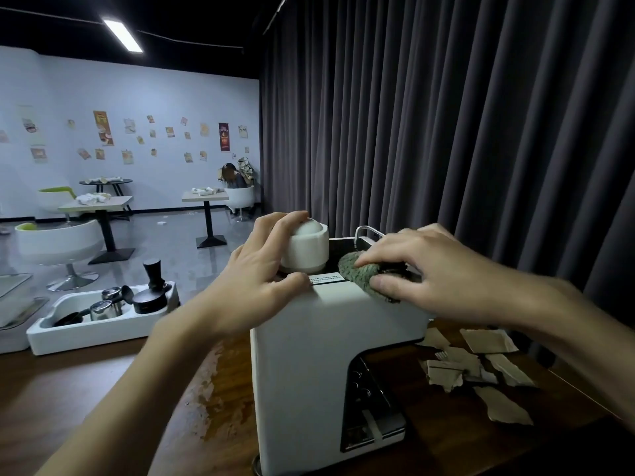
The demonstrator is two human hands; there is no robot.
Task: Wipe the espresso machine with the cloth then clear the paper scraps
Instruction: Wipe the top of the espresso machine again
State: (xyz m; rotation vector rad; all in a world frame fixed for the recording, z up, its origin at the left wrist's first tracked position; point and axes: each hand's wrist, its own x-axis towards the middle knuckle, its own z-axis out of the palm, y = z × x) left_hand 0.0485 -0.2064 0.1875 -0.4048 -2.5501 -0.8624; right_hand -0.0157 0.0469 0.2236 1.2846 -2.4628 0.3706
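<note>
A white espresso machine [309, 355] stands on the dark wooden table [103, 389] in front of me. My left hand [261, 269] rests on its top left corner, fingers curled round the white round knob [305, 249] there. My right hand [426, 273] presses a grey-green cloth [357, 269] onto the top of the machine, fingers bent over the cloth. Torn brown paper scraps [481, 369] lie on the table to the right of the machine, below my right forearm.
A white foam tray [86, 333] with a tamper, metal pitchers and portafilter parts sits at the table's left. A wet patch [216, 389] marks the wood beside the machine. Dark curtains hang behind. Café tables and chairs stand in the room at left.
</note>
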